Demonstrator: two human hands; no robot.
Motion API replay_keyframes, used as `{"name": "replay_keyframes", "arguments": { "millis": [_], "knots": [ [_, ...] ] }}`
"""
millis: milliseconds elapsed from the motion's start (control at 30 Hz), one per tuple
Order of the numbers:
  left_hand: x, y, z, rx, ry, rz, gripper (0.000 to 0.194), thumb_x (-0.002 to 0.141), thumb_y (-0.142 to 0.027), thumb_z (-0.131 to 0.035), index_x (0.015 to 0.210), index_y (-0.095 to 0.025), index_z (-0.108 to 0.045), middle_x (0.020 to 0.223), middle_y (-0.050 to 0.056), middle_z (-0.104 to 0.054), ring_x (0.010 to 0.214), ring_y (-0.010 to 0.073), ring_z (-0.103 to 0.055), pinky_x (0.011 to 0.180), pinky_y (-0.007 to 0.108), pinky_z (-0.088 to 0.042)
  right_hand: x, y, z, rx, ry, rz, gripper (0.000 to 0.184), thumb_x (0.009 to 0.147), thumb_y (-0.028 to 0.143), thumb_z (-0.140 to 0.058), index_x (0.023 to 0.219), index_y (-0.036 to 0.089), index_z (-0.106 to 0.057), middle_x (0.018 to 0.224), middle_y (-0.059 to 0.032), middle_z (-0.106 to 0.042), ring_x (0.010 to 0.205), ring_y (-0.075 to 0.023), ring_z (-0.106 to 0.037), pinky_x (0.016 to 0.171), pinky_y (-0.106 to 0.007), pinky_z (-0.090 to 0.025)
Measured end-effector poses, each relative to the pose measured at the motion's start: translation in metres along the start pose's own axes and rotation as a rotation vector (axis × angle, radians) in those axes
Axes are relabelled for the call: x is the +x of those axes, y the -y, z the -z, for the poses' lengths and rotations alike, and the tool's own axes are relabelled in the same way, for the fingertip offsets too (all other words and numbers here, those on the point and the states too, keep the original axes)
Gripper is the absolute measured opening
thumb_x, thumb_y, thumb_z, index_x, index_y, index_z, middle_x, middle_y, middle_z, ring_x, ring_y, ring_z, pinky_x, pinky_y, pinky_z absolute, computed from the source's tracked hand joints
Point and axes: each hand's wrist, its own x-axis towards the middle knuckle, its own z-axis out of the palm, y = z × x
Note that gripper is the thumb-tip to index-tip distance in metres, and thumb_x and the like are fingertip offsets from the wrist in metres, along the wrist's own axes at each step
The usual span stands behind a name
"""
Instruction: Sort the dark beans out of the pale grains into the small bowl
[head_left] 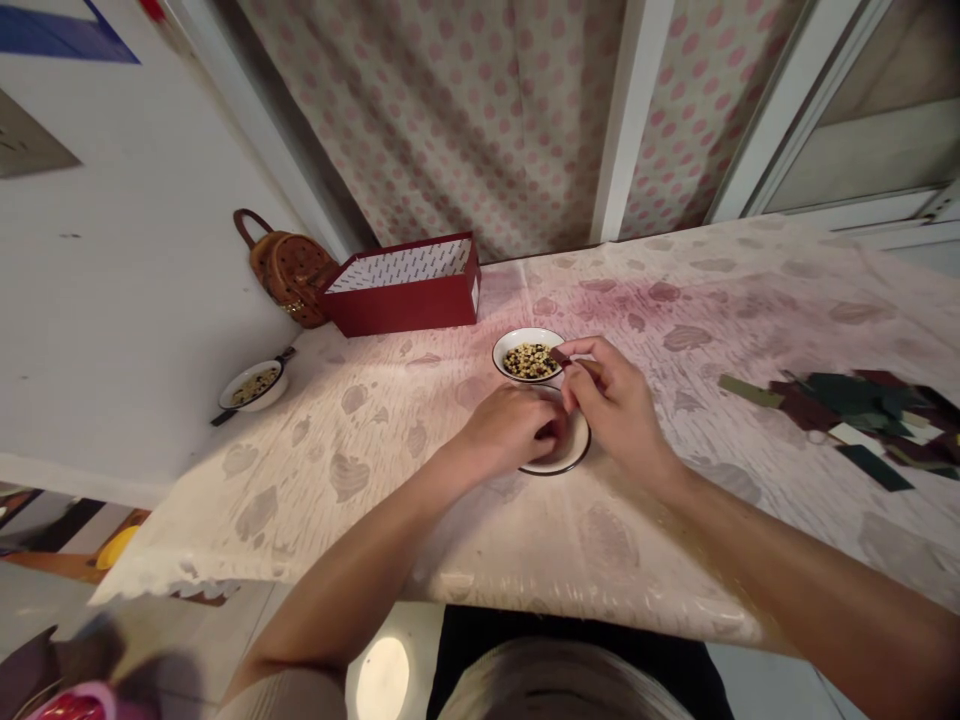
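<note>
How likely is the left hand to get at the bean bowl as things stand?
Likely: the left hand sits just below the white bean bowl, nothing between them; the right hand is beside it.

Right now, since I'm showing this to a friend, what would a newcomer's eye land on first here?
The eye goes first to the middle of the patterned tablecloth, where the right hand pinches a small dark strip at the rim of a white bowl of mixed beans, while the left hand curls over a white plate. Behind them, an open-topped red box sits at the far edge. To the right lies a heap of dark green and maroon cut pieces.
</note>
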Motion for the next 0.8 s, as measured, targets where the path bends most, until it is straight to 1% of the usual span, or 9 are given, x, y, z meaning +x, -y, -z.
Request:
{"name": "replay_keyframes", "arguments": {
  "millis": [167, 367, 467, 533, 567, 700, 800],
  "knots": [
    [-0.002, 0.000, 0.002, 0.039, 0.000, 0.086, 0.012, 0.081, -0.009, -0.061, 0.079, -0.017, -0.070, 0.085, 0.004, -0.075, 0.082, 0.0212, -0.068, 0.080, 0.034, -0.049, 0.001, -0.002, 0.000, 0.008, 0.002, 0.009, 0.017, 0.091, 0.020, -0.050, 0.104, 0.026, -0.060, 0.058, 0.0063, -0.054, 0.053, -0.0141, -0.052, 0.058, -0.030, -0.041],
    [-0.004, 0.002, -0.001, 0.019, -0.043, 0.098, 0.011, 0.077, -0.009, -0.062, 0.079, -0.017, -0.068, 0.083, 0.004, -0.074, 0.079, 0.0212, -0.067, 0.081, 0.035, -0.049, 0.001, -0.001, 0.000, 0.009, -0.003, 0.007, 0.017, 0.091, 0.019, -0.050, 0.102, 0.025, -0.061, 0.057, 0.0063, -0.053, 0.053, -0.0138, -0.051, 0.056, -0.030, -0.039],
    [-0.005, 0.002, -0.001, -0.041, -0.102, 0.152, 0.012, 0.074, -0.008, -0.063, 0.081, -0.017, -0.067, 0.083, 0.003, -0.073, 0.077, 0.0203, -0.065, 0.074, 0.033, -0.048, 0.000, 0.000, 0.000, 0.015, -0.001, -0.003, 0.018, 0.091, 0.018, -0.050, 0.103, 0.025, -0.061, 0.058, 0.0066, -0.053, 0.053, -0.0134, -0.052, 0.057, -0.029, -0.040],
    [-0.006, 0.005, -0.001, -0.179, -0.188, 0.207, 0.014, 0.074, -0.008, -0.063, 0.083, -0.018, -0.065, 0.082, 0.002, -0.071, 0.075, 0.0182, -0.064, 0.070, 0.030, -0.047, 0.000, 0.001, 0.001, 0.020, 0.005, -0.009, 0.018, 0.091, 0.018, -0.050, 0.104, 0.024, -0.061, 0.058, 0.0068, -0.053, 0.053, -0.0128, -0.051, 0.058, -0.028, -0.040],
    [-0.006, 0.007, -0.001, -0.300, -0.237, 0.226, 0.014, 0.074, -0.008, -0.063, 0.084, -0.018, -0.065, 0.081, 0.001, -0.070, 0.074, 0.0168, -0.064, 0.069, 0.029, -0.047, 0.000, 0.001, 0.001, 0.023, 0.007, -0.011, 0.018, 0.091, 0.018, -0.049, 0.104, 0.024, -0.060, 0.058, 0.0070, -0.053, 0.053, -0.0125, -0.051, 0.057, -0.028, -0.040],
    [-0.003, 0.019, -0.001, -0.922, -0.424, 0.246, 0.012, 0.076, -0.011, -0.069, 0.084, -0.017, -0.061, 0.081, -0.001, -0.067, 0.076, 0.0126, -0.065, 0.076, 0.027, -0.051, 0.000, 0.002, -0.001, 0.061, 0.014, -0.008, 0.015, 0.092, 0.020, -0.049, 0.104, 0.022, -0.058, 0.057, 0.0073, -0.052, 0.052, -0.0120, -0.050, 0.055, -0.027, -0.039],
    [-0.001, 0.025, 0.000, -1.255, -0.526, 0.313, 0.018, 0.076, -0.018, -0.077, 0.086, -0.015, -0.062, 0.081, 0.000, -0.067, 0.079, 0.0122, -0.067, 0.079, 0.026, -0.050, -0.001, 0.003, -0.002, 0.078, 0.051, 0.001, 0.014, 0.094, 0.023, -0.048, 0.104, 0.022, -0.057, 0.057, 0.0069, -0.053, 0.051, -0.0118, -0.048, 0.053, -0.026, -0.037]
  ]
}}
